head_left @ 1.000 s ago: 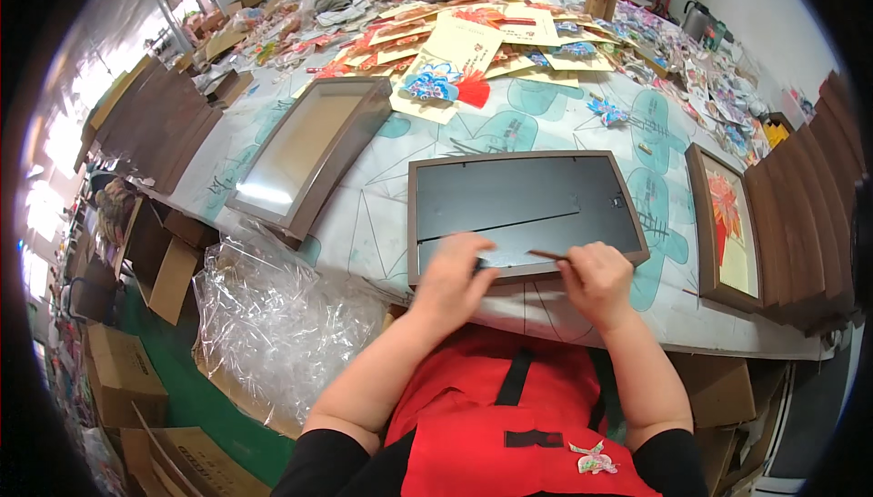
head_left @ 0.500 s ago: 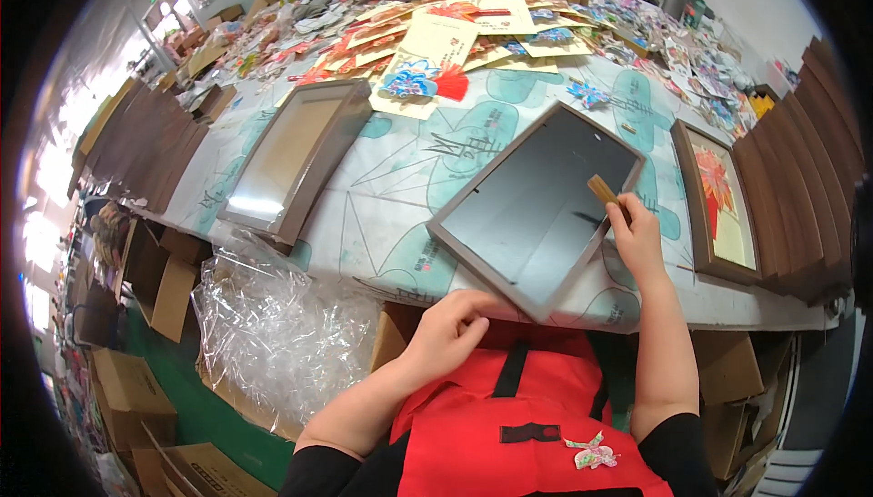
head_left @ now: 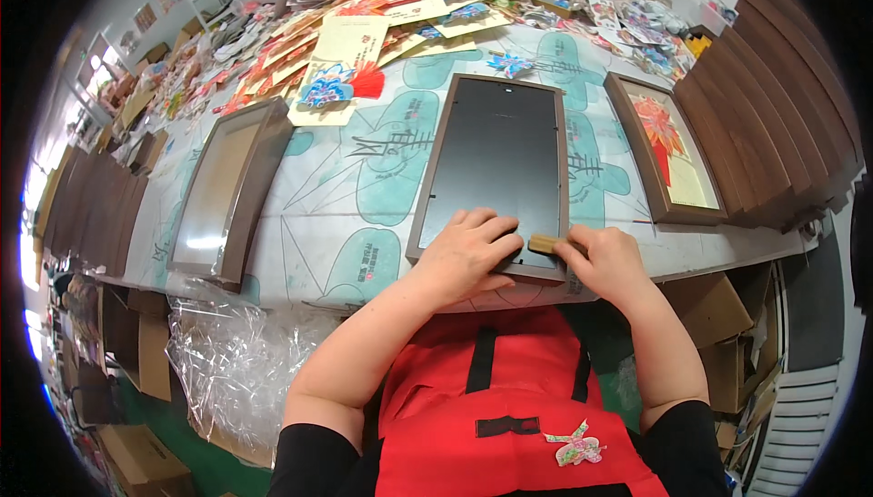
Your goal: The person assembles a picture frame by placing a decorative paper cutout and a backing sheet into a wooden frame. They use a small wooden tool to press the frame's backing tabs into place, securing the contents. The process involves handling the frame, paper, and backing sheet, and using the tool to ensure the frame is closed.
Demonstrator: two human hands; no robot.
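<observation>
Dark-backed picture frame [head_left: 500, 165] lies face down, long side running away from the worker, near edge at the table [head_left: 364, 215] lip. Left hand [head_left: 468, 251] presses flat on the backing's near end, fingers spread. Right hand [head_left: 607, 262] pinches a small wooden tool [head_left: 544, 243] against the frame's near right corner (tip hidden under the fingers). Judgement: the backing is being fastened; it goes best with steady downward pressure and the tool kept low. 2 more frames flank it: an empty frame [head_left: 223, 192] left, a finished red-flower frame [head_left: 668, 147] right.
</observation>
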